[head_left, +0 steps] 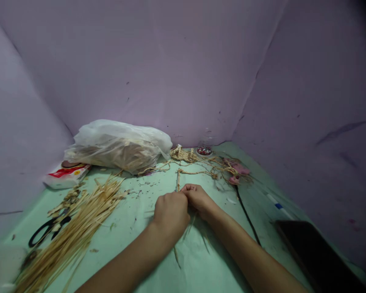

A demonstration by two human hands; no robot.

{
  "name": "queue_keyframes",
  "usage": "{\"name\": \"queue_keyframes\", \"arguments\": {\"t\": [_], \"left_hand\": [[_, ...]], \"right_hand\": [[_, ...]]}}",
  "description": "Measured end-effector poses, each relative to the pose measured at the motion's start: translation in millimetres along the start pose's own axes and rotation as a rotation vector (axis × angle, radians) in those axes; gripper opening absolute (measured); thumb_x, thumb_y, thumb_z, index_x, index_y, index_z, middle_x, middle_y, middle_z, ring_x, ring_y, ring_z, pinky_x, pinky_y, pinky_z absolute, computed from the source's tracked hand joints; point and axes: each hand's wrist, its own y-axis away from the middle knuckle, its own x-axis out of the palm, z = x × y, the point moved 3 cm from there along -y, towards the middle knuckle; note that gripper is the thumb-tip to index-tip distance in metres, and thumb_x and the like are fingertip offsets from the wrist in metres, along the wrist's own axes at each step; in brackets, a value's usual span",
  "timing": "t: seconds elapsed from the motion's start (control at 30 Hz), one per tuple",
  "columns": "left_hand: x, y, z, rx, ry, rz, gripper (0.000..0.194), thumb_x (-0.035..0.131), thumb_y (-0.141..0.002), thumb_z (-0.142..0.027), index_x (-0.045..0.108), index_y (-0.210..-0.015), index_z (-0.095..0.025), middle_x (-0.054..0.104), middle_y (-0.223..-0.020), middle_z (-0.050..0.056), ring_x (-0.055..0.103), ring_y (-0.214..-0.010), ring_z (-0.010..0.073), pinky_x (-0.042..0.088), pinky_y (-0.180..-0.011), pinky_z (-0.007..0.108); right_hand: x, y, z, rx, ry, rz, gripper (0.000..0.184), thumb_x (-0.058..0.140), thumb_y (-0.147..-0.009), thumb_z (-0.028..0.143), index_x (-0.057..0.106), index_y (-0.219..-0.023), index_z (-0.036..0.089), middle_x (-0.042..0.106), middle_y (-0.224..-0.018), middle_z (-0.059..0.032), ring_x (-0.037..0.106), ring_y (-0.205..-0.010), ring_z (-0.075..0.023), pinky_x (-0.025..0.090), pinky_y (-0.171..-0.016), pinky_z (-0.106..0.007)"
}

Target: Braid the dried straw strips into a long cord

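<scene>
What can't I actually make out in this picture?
- Head view: how the left hand and right hand grip the twisted strand; their fingers cover it.
- Head view: exact contents of the plastic bag; cloudy plastic veils them.
- Head view: the scissors' blades; dried strips and scraps cover them.
- Head view: the white object at left; blurred, cut by the edge.
- Head view: the packet's lettering; too small.

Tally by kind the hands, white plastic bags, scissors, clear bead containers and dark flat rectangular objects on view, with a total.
Left hand and right hand: 2
White plastic bag: 1
Black-handled scissors: 1
Clear bead container: 1
Dark flat rectangular object: 1
Total: 6
</scene>
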Motion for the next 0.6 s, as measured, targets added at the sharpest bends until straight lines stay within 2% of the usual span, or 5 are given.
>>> {"name": "queue_keyframes", "arguments": {"t": [0.1,0.2,0.33,0.43,0.6], "left_hand": [[9.6,7,-5,0.069,-0.04,-0.065,0.016,0.05,-0.066,-0.011,0.062,-0.076,-0.014,0.058,-0.072,0.013,0.054,-0.081,0.0257,0.035,-0.07,0.031],[6.0,8,-5,0.122,0.042,-0.03,0.006,0.057,-0.06,-0.013,0.061,-0.063,-0.016,0.054,-0.059,0.008,0.054,-0.072,0.0233,0.034,-0.063,0.028],[-26.5,-2,4,0.101,0.053,0.013,0.018,0.059,-0.057,-0.02,0.05,-0.043,-0.016,0.039,-0.04,0.001,0.047,-0.052,0.0165,0.028,-0.051,0.025],[-47.5,-18,13,0.007,0.168,-0.111,0.017,0.051,-0.063,-0.021,0.051,-0.047,-0.015,0.037,-0.038,-0.001,0.042,-0.043,0.012,0.026,-0.045,0.023],[-16.6,-34,22,-0.26,0.652,0.25,0.013,0.043,-0.064,-0.014,0.055,-0.061,-0.012,0.04,-0.035,-0.002,0.034,-0.03,0.008,0.025,-0.036,0.02]], "right_hand": [[1,-1,-2,0.001,-0.032,0.021,0.005,0.048,-0.05,0.01,0.047,-0.053,0.014,0.046,-0.041,0.0052,0.036,-0.038,-0.0053,0.025,-0.04,-0.018],[0,0,-2,0.006,-0.037,0.039,0.006,0.049,-0.05,0.011,0.047,-0.054,0.015,0.045,-0.039,0.0055,0.036,-0.037,-0.0056,0.025,-0.039,-0.018],[-2,1,-1,0.013,-0.032,0.079,0.004,0.047,-0.052,0.011,0.048,-0.054,0.015,0.039,-0.034,0.0077,0.026,-0.031,-0.0041,0.017,-0.036,-0.019],[-3,1,-1,0.031,-0.035,0.141,0.004,0.046,-0.053,0.012,0.05,-0.053,0.014,0.041,-0.036,0.0064,0.027,-0.032,-0.0045,0.017,-0.036,-0.019],[-3,1,0,0.025,-0.111,0.172,0.005,0.048,-0.053,0.01,0.051,-0.054,0.014,0.048,-0.041,0.0039,0.037,-0.037,-0.0055,0.026,-0.04,-0.018]]}}
